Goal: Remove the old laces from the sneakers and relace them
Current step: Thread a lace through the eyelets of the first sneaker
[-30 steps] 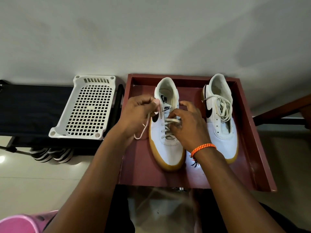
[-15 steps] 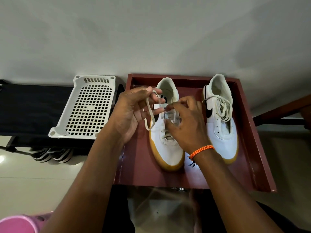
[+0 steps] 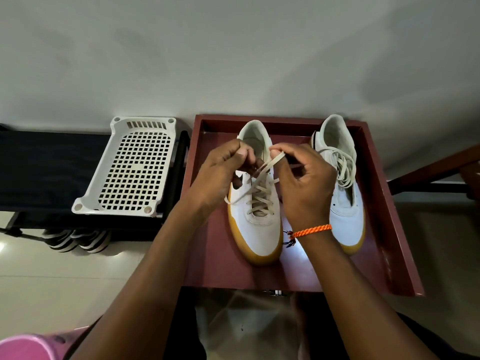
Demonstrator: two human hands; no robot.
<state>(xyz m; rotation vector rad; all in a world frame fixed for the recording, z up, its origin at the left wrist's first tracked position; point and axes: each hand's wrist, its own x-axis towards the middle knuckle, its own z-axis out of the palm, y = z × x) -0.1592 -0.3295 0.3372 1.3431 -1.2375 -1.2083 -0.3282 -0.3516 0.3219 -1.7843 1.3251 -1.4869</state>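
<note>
Red-brown tray [image 3: 384, 203]: holds both sneakers side by side, toes toward the person. Left sneaker [image 3: 255, 229]: white upper, gum sole, lace crossed through the visible eyelets; lacing judged complete, knot under way. Right sneaker [image 3: 345, 211]: lace [image 3: 342, 165] bunched loosely over the tongue, whether it is old or new cannot be told; likely awaiting attention. Left hand [image 3: 223, 172]: fingers curled, pinching one lace end above the left sneaker's collar. Right hand [image 3: 304, 183]: thumb and forefinger pinching the other lace end [image 3: 275, 160], drawn taut across. White perforated basket [image 3: 130, 167]: beside the tray, untouched.
</note>
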